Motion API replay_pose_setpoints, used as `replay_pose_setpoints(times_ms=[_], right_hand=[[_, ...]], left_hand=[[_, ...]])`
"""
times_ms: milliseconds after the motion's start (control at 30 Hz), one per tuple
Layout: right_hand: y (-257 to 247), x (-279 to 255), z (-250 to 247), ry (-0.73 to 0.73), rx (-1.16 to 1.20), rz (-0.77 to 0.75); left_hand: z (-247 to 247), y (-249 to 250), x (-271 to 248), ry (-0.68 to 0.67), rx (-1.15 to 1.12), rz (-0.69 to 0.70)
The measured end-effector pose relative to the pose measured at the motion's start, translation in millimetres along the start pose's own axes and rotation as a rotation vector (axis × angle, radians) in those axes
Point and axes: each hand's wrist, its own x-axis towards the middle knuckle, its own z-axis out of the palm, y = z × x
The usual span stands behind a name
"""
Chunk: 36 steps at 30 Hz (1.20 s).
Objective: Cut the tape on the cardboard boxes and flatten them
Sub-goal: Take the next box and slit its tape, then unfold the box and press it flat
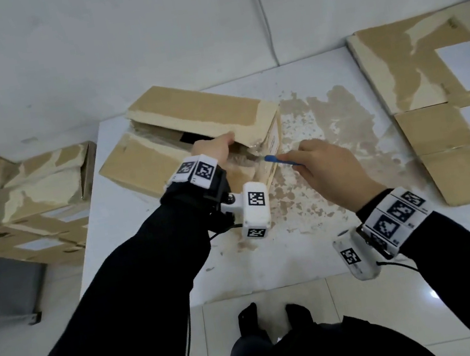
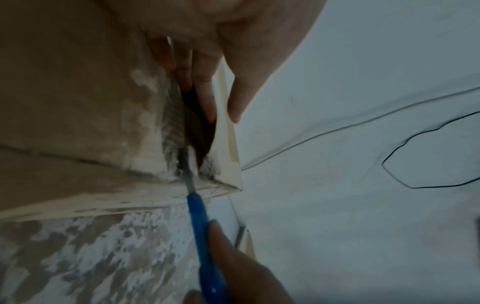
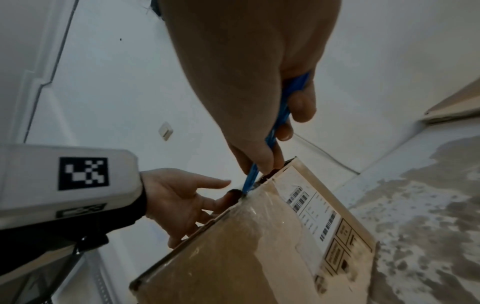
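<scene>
A brown cardboard box (image 1: 186,117) lies on the white table (image 1: 272,258), its top flaps split along a dark gap. My left hand (image 1: 228,143) grips the far flap's edge near the right end; in the left wrist view its fingers (image 2: 205,96) reach into the gap with the thumb outside. My right hand (image 1: 297,158) holds a blue-handled cutter (image 1: 282,160). Its blade (image 2: 185,164) sits in the clear tape at the box's right end, just above the white shipping label (image 3: 317,211). In the right wrist view the cutter (image 3: 279,123) points down into that seam.
Flattened cardboard sheets (image 1: 440,112) lie on the table's right side. Several worn boxes (image 1: 28,196) are stacked on a lower surface at the left. The tabletop is blotched with brown residue (image 1: 326,119). A thin cable (image 1: 264,17) runs down the white wall behind.
</scene>
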Motion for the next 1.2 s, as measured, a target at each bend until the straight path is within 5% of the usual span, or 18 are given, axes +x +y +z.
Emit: replay_pose_setpoints(times_ms=[200, 300, 367, 533, 633, 700, 767, 867, 933, 1100, 1200], right_hand=[[3.0, 11.7, 2.0, 0.108, -0.110, 0.151], [19.3, -7.1, 0.9, 0.126, 0.169, 0.256], [40.5, -33.6, 18.4, 0.110, 0.404, 0.455], [79.9, -85.3, 93.3, -0.128, 0.429, 0.815], [68.0, -82.6, 97.1, 0.005, 0.185, 0.619], [39.8, -60.6, 73.5, 0.167, 0.300, 0.376], [4.6, -28.4, 48.0, 0.150, 0.443, 0.110], [-27.8, 17.7, 37.9, -0.066, 0.327, -0.166], [-29.8, 37.3, 37.3, -0.142, 0.183, -0.192], [-9.2, 84.4, -9.7, -0.039, 0.156, 0.070], [14.0, 130.4, -26.5, -0.288, 0.201, 0.230]], left_hand=[[2.1, 6.3, 2.8, -0.067, 0.065, 0.070], [-2.5, 9.1, 2.3, -0.061, 0.093, 0.132], [-7.8, 9.4, 3.1, -0.122, 0.149, 0.195], [-34.3, 12.3, -1.3, -0.089, 1.187, 0.587], [-55.4, 31.6, -18.1, 0.018, 1.319, 0.845], [-78.3, 43.8, -33.3, -0.040, 1.290, 0.909], [-103.9, 48.8, -52.3, -0.216, 1.272, 0.786], [-133.7, 28.8, -69.1, -0.446, 1.363, 0.497], [-138.9, -2.7, -64.5, -0.465, 1.464, 0.436], [-122.2, -68.9, -19.2, -0.338, 1.572, 0.781], [-109.5, -74.4, -0.9, -0.314, 1.476, 0.812]])
